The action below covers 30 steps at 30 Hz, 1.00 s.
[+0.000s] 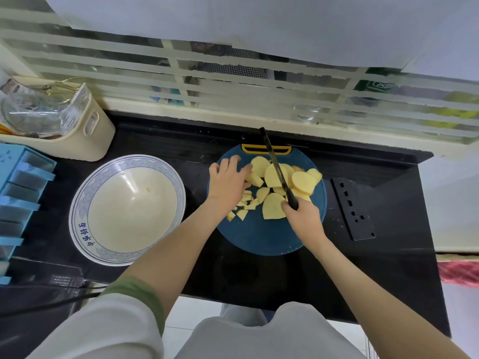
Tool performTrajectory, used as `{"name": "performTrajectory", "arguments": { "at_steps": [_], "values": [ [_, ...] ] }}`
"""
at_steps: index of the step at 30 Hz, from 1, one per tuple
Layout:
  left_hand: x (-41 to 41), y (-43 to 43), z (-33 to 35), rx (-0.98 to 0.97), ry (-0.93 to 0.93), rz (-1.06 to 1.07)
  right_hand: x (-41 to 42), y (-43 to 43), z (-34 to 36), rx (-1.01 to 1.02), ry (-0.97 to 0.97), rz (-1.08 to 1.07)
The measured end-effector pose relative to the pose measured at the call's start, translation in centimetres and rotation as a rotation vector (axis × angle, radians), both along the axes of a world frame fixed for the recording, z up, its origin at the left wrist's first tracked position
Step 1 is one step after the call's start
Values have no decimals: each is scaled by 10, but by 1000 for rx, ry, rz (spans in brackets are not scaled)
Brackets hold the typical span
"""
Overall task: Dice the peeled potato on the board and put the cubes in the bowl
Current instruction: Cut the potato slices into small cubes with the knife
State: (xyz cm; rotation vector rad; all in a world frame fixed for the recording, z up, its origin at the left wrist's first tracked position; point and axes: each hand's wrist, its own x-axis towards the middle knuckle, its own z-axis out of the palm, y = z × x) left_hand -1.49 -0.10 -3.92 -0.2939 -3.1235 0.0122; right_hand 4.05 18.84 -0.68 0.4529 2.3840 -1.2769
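From the head camera, the left hand (228, 181) lies flat with fingers spread and loose, its fingertips touching the nearest potato slices (274, 177) on the round blue cutting board (259, 239). Small potato cubes (246, 204) sit just beside its palm, some hidden under it. The right hand (303, 216) is clenched round the black knife (276, 164), covering most of the handle, and the blade crosses the slices. The bowl (127, 213) stands to the left of the board, apart from it.
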Motion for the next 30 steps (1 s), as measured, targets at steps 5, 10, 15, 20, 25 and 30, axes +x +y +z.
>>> {"name": "performTrajectory", "arguments": {
  "at_steps": [5, 10, 15, 20, 25, 30],
  "values": [
    [-6, 3, -1, -68, -17, -66, 4, 5, 2, 31, 15, -12],
    [2, 10, 1, 58, 142, -17, 12, 13, 2, 53, 27, -54],
    [23, 19, 16, 219, 29, 35, 25, 13, 6, 41, 29, -67],
    [51, 28, 18, 82, -282, -107, 45, 12, 7, -107, -47, -87],
    [83, 32, 13, -65, -363, -132, 82, 24, 2, -186, -197, -32],
    [112, 45, -3, -78, -253, 67, 115, 33, -11, -207, -279, -61]
  ]
}}
